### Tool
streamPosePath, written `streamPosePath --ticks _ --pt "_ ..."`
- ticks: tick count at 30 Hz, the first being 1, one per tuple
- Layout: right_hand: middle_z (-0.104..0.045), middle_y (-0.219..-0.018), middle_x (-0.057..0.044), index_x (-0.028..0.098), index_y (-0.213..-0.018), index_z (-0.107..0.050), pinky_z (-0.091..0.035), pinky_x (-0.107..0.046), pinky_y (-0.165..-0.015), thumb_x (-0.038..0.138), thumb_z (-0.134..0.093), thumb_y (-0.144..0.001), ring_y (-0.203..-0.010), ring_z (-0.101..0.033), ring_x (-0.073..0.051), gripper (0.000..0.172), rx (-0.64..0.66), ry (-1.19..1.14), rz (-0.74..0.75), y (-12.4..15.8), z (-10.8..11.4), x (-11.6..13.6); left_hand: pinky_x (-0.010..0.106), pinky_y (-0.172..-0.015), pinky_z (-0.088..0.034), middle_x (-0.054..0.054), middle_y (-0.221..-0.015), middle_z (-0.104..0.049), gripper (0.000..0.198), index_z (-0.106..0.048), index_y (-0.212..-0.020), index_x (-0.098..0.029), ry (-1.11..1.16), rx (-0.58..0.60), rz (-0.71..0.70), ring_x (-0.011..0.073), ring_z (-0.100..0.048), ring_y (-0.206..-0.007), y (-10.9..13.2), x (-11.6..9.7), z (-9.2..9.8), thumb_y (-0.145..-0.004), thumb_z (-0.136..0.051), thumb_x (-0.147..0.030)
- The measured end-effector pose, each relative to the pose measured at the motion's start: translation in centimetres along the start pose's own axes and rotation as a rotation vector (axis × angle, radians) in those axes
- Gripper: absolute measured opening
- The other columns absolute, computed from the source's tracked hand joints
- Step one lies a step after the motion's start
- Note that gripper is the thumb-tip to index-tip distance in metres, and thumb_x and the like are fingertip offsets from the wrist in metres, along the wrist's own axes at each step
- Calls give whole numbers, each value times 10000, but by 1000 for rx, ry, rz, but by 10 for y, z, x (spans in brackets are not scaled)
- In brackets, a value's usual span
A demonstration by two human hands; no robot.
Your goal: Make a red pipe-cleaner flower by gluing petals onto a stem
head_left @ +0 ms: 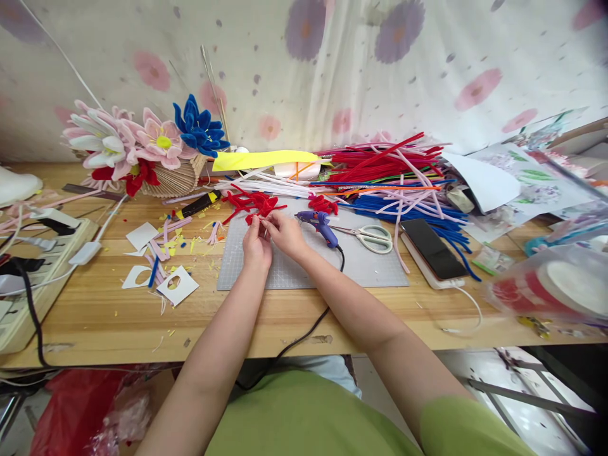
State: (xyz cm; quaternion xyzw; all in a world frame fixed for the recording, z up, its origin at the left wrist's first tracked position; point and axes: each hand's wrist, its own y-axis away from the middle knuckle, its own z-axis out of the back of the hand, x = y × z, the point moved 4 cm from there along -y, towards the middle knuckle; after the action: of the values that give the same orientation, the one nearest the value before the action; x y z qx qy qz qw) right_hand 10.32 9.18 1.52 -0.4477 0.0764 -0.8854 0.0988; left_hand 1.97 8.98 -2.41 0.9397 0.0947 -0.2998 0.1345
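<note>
Both my hands meet over a grey cutting mat [370,263] on the wooden table. My left hand [256,244] and my right hand [284,233] pinch a small red pipe-cleaner piece [253,219] between their fingertips. More bent red pipe-cleaner pieces [251,201] lie just beyond them on the mat's far edge, with another red clump [323,204] to the right. A purple glue gun [319,225] rests right beside my right hand, its black cord running off the table's front edge.
White-handled scissors [373,237] and a dark phone [433,248] lie right of the mat. A big heap of coloured pipe cleaners [394,174] fills the back. Pipe-cleaner flowers [142,142] stand back left, paper scraps [156,266] and a power strip [28,278] at left.
</note>
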Motion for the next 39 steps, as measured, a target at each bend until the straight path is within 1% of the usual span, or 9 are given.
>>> streamPosePath --ticks 3,6,12,17,22,25,29,33,39 --pt "-682 -788 -12 219 -851 -566 -395 -251 -643 328 -498 -886 -716 -619 -163 133 36 12 10 2 -1 0 200 -676 -441 -9 -674 -650 164 -621 -688 -156 -51 -63 -57 77 -610 -649 0 -2 2 -702 -732 -276" --pt "-677 -772 -3 221 -875 -576 -389 -238 -630 327 -498 -887 -696 -613 -150 132 92 -6 54 2 -3 1 197 -625 -417 -14 -649 -633 182 -610 -685 -149 -122 -127 -119 79 -604 -622 0 -8 3 -698 -728 -287" --pt "-652 -703 15 208 -860 -592 -385 -223 -642 281 -544 -862 -681 -598 -132 87 164 -22 107 0 -4 3 184 -548 -389 -48 -582 -577 196 -575 -667 -153 -165 -195 -151 59 -556 -527 -4 -17 2 -691 -729 -273" --pt "-621 -653 13 198 -801 -580 -370 -224 -649 244 -507 -885 -659 -580 -131 121 174 36 151 1 2 7 194 -582 -411 -44 -597 -587 190 -563 -628 -146 -149 -188 -161 56 -552 -539 -6 -23 -1 -682 -736 -205" --pt "-641 -704 -6 198 -779 -583 -351 -232 -639 261 -514 -884 -676 -572 -142 140 204 106 193 1 5 9 198 -567 -388 -43 -594 -588 189 -566 -614 -144 -144 -185 -130 54 -534 -524 -5 -24 -1 -686 -736 -185" --pt "-662 -766 -21 201 -780 -595 -330 -239 -634 289 -537 -874 -717 -583 -157 142 189 164 206 1 5 9 205 -581 -392 -42 -594 -588 180 -580 -627 -148 -148 -173 -120 61 -539 -531 -6 -24 -1 -688 -742 -199" --pt "-665 -774 -23 201 -778 -605 -310 -240 -628 330 -548 -875 -724 -585 -155 171 172 188 199 3 2 7 212 -603 -411 -39 -570 -576 154 -595 -623 -146 -127 -165 -109 67 -543 -536 -6 -26 -1 -713 -717 -173" --pt "-661 -772 -17 189 -777 -598 -295 -232 -624 331 -542 -884 -719 -575 -138 187 193 215 228 5 0 8 188 -575 -411 -43 -545 -559 178 -568 -598 -140 -112 -174 -109 50 -519 -502 -5 -27 -2 -712 -706 -136" --pt "-661 -782 -23 176 -793 -594 -293 -233 -620 332 -511 -904 -720 -569 -129 209 231 268 246 11 0 7 171 -572 -404 -45 -573 -571 153 -569 -640 -130 -122 -207 -106 38 -523 -508 -7 -33 -1 -716 -701 -142"
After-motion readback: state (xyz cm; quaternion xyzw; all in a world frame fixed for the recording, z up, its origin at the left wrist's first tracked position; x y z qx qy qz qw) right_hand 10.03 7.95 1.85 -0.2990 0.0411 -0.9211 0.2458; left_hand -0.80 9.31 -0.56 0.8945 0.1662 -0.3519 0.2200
